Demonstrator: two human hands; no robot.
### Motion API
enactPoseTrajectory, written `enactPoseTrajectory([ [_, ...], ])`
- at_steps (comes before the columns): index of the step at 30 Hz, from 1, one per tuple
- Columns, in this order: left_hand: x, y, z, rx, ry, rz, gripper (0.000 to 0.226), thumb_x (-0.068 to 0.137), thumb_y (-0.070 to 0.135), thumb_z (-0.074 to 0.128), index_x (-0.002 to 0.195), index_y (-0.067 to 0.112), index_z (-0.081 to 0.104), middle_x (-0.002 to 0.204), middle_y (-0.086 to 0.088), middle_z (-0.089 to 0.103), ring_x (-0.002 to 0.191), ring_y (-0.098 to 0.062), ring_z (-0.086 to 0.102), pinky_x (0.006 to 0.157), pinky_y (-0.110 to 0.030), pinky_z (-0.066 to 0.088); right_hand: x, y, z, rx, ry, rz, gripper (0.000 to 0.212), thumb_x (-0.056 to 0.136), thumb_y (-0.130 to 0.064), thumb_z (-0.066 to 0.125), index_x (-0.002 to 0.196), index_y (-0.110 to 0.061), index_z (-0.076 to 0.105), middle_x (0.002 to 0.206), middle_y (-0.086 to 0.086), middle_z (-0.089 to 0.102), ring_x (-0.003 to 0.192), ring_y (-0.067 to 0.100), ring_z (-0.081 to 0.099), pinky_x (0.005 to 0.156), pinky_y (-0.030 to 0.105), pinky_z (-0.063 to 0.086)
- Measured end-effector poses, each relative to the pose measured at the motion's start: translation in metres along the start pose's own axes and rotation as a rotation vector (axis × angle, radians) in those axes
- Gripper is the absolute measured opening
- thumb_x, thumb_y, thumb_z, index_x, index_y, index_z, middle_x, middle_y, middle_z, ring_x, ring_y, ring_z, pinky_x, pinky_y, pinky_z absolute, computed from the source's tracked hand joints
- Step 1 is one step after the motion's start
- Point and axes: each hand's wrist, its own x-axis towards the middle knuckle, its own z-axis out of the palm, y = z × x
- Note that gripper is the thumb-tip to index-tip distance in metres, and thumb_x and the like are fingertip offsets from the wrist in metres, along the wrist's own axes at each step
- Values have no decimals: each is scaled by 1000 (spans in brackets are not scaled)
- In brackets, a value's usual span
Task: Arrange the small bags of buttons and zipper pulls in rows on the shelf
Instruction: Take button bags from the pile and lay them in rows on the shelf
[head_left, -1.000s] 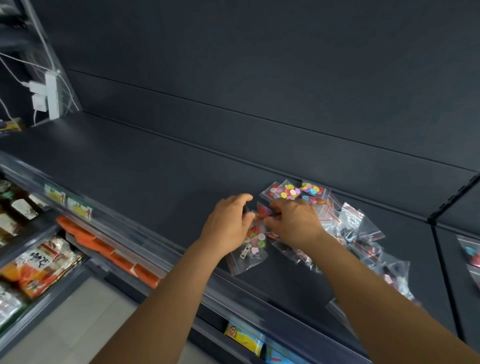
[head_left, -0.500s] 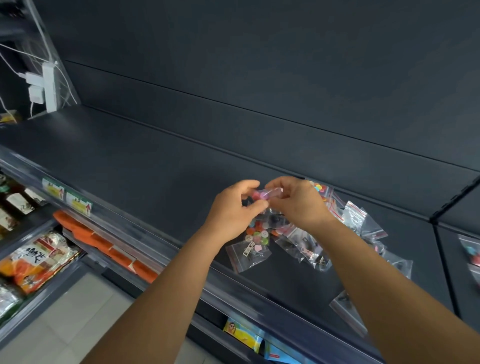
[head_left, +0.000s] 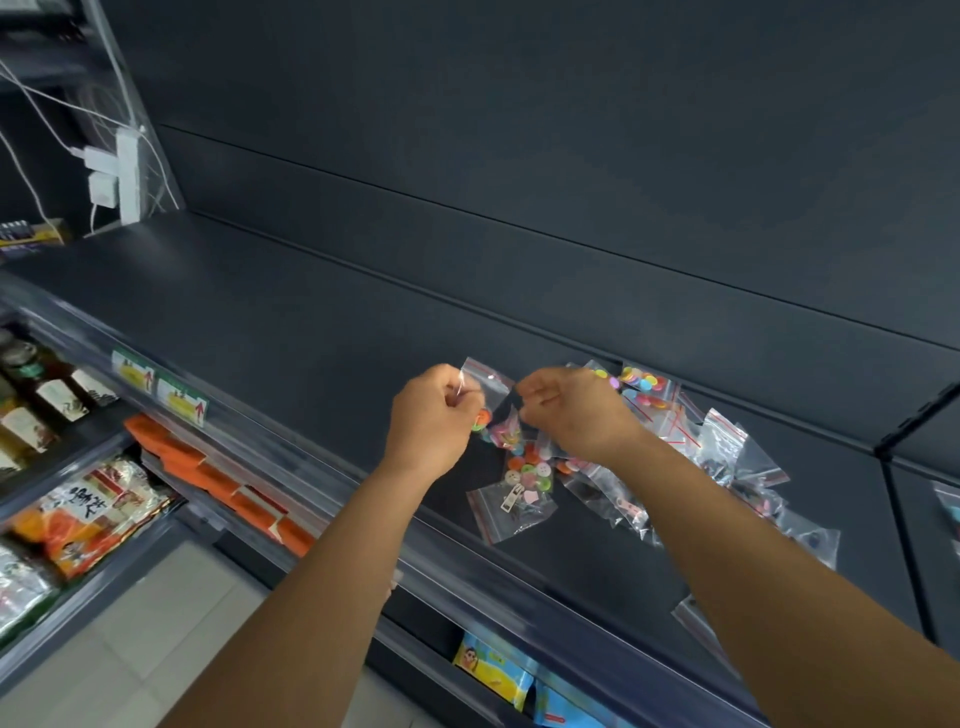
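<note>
A small clear zip bag of coloured buttons (head_left: 493, 400) hangs in the air above the dark shelf (head_left: 291, 322). My left hand (head_left: 431, 421) pinches its left top corner and my right hand (head_left: 569, 415) pinches its right side. Below them lies a bag with a zipper pull and buttons (head_left: 514, 499). A loose pile of several more clear bags (head_left: 727, 452) spreads to the right, some with bright buttons (head_left: 647, 384), some with dark pieces. My right hand and forearm hide part of the pile.
The shelf's front rail carries price tags (head_left: 156, 384). Lower shelves hold orange packs (head_left: 208, 473), bottles (head_left: 47, 400) and snack bags (head_left: 88, 514). A white power strip with cables (head_left: 124, 176) hangs at the far left. More bags lie on the neighbouring shelf at right (head_left: 948, 504).
Both hands rose from the pile with one button bag pinched between them, then moved slightly apart so the bag is stretched out. The view shifted a little.
</note>
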Motion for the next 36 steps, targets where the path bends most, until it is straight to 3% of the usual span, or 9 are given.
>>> enactPoseTrajectory([
  [5, -8, -10, -5, -61, 23, -43, 17, 85, 11, 62, 75, 24, 56, 71, 9, 62, 56, 10, 59, 45, -5, 38, 0, -3, 25, -194, -90, 40, 60, 75, -47, 70, 125, -21, 50, 114, -4, 61, 103, 17, 57, 83, 28, 47],
  [8, -11, -12, -6, -46, 25, -54, 16, 83, 15, 64, 75, 26, 56, 74, 7, 64, 65, -3, 63, 49, -8, 42, 3, -5, 34, -256, 26, 42, 37, 84, -37, 64, 113, -15, 55, 103, 3, 66, 95, 22, 63, 76, 29, 50],
  [11, -12, -12, -6, -47, 9, -66, 15, 82, 15, 64, 75, 26, 56, 77, 6, 66, 71, -10, 64, 58, -19, 49, 5, -2, 32, -54, 105, 108, 8, 87, -16, 60, 93, -13, 64, 92, 5, 70, 82, 22, 67, 75, 35, 56],
  [14, -12, -9, -3, -86, -5, -81, 13, 83, 15, 63, 77, 25, 58, 77, 7, 66, 71, -8, 65, 61, -21, 49, 4, 0, 24, 196, 167, 168, 14, 83, -12, 65, 72, -20, 65, 78, -2, 69, 64, 11, 64, 57, 24, 55],
  [18, -9, 2, 3, -199, -33, -113, 5, 85, 21, 61, 83, 17, 63, 80, 1, 69, 71, -12, 64, 68, -31, 53, -2, 0, 7, 509, 208, 198, 14, 77, -18, 76, 67, -23, 67, 65, -11, 67, 47, 2, 53, 40, 14, 43],
  [22, -9, 30, 19, -464, -109, -200, 6, 89, 19, 60, 91, 16, 65, 84, 0, 69, 74, -11, 66, 72, -30, 57, -18, 2, -12, 671, 284, 134, 14, 72, -14, 80, 67, -20, 68, 60, -11, 65, 51, 1, 55, 47, 14, 47],
  [26, -12, 60, 42, -506, -195, -176, 7, 89, 19, 61, 86, 12, 62, 83, -4, 68, 76, -15, 68, 69, -29, 58, -43, 14, -35, 796, 286, 91, 14, 72, -6, 79, 69, -15, 68, 66, -1, 68, 61, 14, 62, 63, 29, 55],
  [32, -40, 103, 86, -514, -348, -64, 5, 83, 14, 66, 80, 11, 63, 74, -3, 68, 62, -12, 62, 65, -33, 54, -90, 54, -79, 1160, 264, 42, 16, 78, -3, 66, 66, -13, 68, 74, 7, 70, 66, 13, 66, 61, 18, 52],
  [36, -72, 132, 123, -450, -409, 63, 12, 82, 17, 67, 73, 17, 59, 67, 5, 65, 58, -7, 59, 59, -22, 48, -128, 91, -100, 1143, 471, 80, 23, 87, -4, 60, 69, -17, 64, 72, 4, 67, 60, 12, 60, 56, 21, 51],
])
